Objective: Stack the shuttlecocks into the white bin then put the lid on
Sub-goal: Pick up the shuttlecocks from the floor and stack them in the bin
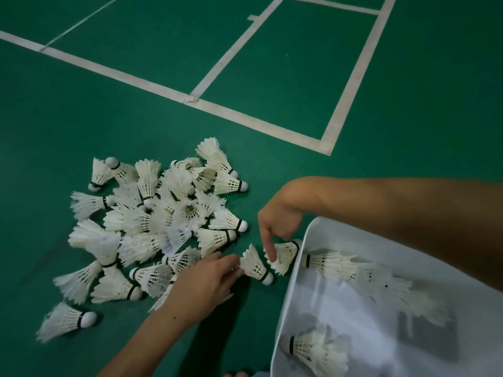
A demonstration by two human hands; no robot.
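Note:
A heap of several white feather shuttlecocks (pixel 152 224) lies on the green court floor at centre left. The white bin (pixel 304 257) stands at the lower right; inside it lie a row of nested shuttlecocks (pixel 353 270) and another shuttlecock (pixel 318 349). My left hand (pixel 206 281) pinches the feather end of a single shuttlecock (pixel 255 265) lying between the heap and the bin. My right hand (pixel 280 213) reaches over the bin's left rim and holds another shuttlecock (pixel 283 257) by its feathers, cork toward the bin. No lid is in view.
White court lines (pixel 245 115) cross the green floor beyond the heap. One stray shuttlecock (pixel 65 321) lies apart at the lower left. My toes (pixel 236 374) show at the bottom edge.

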